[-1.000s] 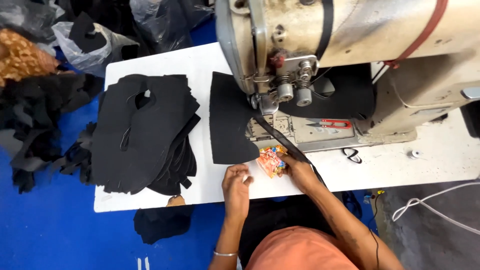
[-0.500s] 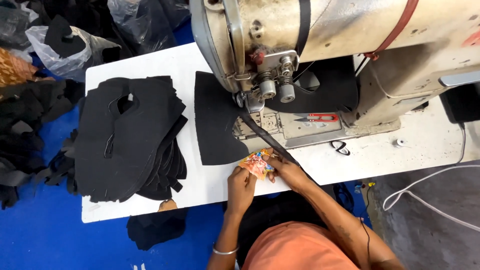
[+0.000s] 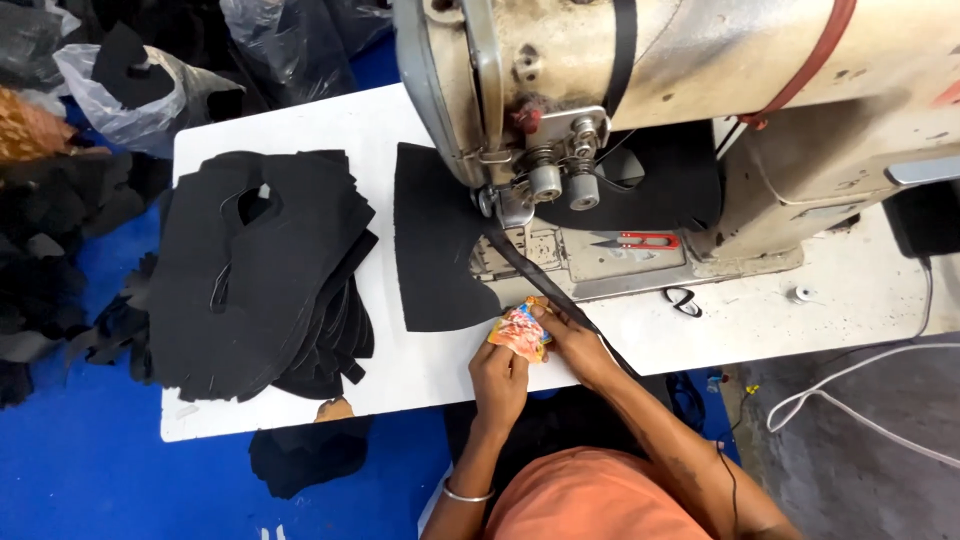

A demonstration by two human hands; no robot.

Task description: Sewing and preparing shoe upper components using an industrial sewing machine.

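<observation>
Both my hands hold a small orange and pink sachet (image 3: 520, 331) at the near edge of the white table (image 3: 300, 120). My left hand (image 3: 498, 378) grips its lower end and my right hand (image 3: 572, 340) pinches its upper right corner. Just behind them a black fabric piece (image 3: 435, 250) lies under the head of the beige sewing machine (image 3: 640, 90). A thin black strap (image 3: 530, 275) runs from the needle area down past my right hand.
A stack of black cut pieces (image 3: 255, 270) fills the table's left side. Red thread snips (image 3: 640, 240) rest on the machine bed, a small bobbin (image 3: 798, 294) to the right. Plastic bags (image 3: 130, 90) and black scraps (image 3: 50, 260) lie on the blue floor.
My hands have stayed together on the sachet, my left hand having come up to it from the table. The camera has moved in closer.
</observation>
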